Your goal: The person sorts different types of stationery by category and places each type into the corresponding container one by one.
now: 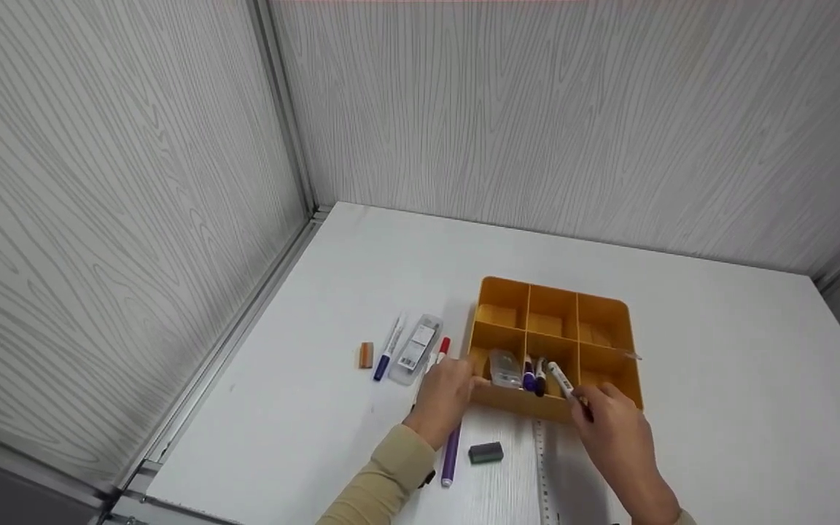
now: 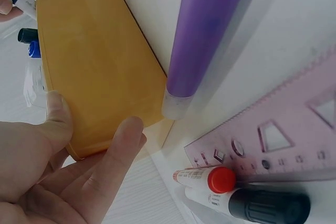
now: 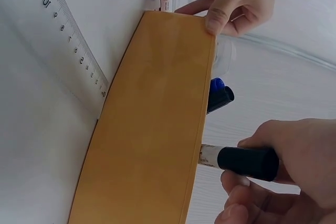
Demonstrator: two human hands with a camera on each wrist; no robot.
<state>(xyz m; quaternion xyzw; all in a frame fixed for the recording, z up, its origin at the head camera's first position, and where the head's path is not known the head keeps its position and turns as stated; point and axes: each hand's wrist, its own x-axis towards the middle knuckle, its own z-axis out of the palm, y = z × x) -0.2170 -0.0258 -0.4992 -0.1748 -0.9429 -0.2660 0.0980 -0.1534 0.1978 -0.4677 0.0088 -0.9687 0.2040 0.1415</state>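
My left hand grips the front left corner of an orange divided storage box, thumb at the rim and fingers round the side. In my right hand a white marker with a dark cap is pinched between thumb and fingers. Its white end reaches into a front compartment. Next to it in the box, a blue-capped marker and a black-capped marker lean on the front wall. A clear plastic case lies in the front left compartment.
Left of the box lie a clear case with a label, a blue-capped marker and an orange block. Nearer are a purple tube, a dark green block and a clear ruler. A pink stencil ruler shows in the left wrist view.
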